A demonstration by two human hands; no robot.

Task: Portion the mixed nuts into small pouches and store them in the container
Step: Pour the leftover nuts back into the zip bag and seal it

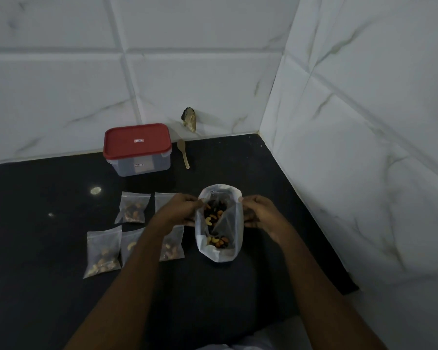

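Observation:
A large white plastic bag [219, 253] of mixed nuts stands on the black counter, its mouth open. My left hand [177, 210] pinches the bag's left rim and my right hand [259, 210] pinches its right rim. Cashews and dark nuts show inside. Several small clear pouches with nuts lie flat to the left, such as one [133, 207] and another [102, 251]; my left forearm covers parts of others. A clear container with a red lid [137, 144], closed, stands at the back near the wall.
A small wooden spoon [183, 152] lies right of the container. A dark lump [189, 118] sits against the tiled wall. White marble-tiled walls close the counter [48, 286] at the back and the right.

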